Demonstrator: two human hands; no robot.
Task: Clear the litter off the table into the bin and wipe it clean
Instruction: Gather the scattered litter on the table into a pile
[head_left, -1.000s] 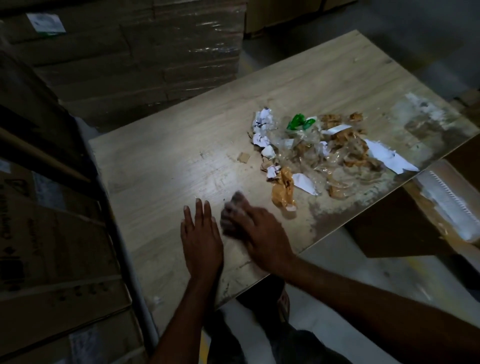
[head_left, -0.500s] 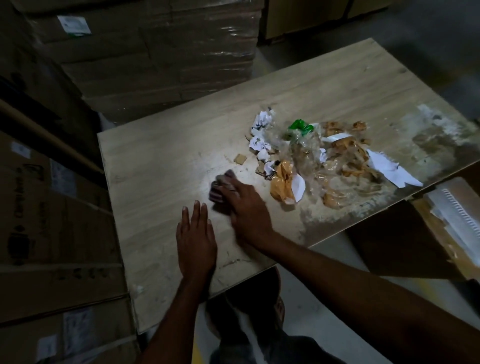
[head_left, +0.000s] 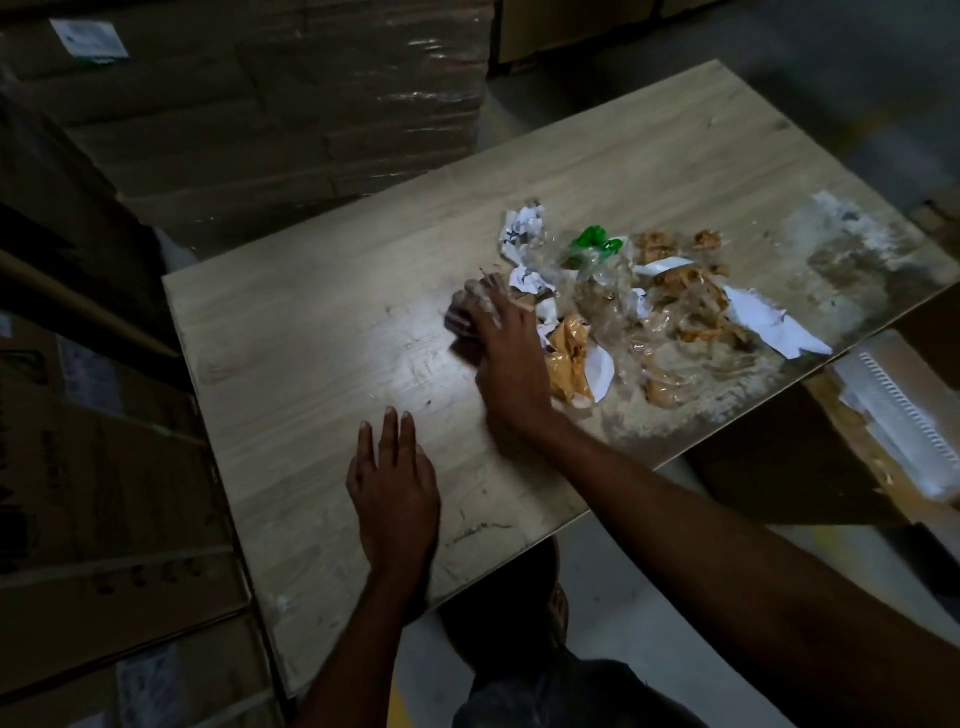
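While the right hand (head_left: 511, 358) curls its grip over a crumpled greyish rag (head_left: 460, 318) beside the heap of paper, plastic and orange wrappers (head_left: 623, 312) on the pale wooden bench (head_left: 311, 338), push firmly rightward; the left hand (head_left: 395, 483) lies flat, fingers straight.

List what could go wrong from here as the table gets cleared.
The right hand, pressing a cloth against the litter pile, could scatter light scraps sideways rather than toward the box below the table edge. The white paper at that edge may drop onto the floor instead.
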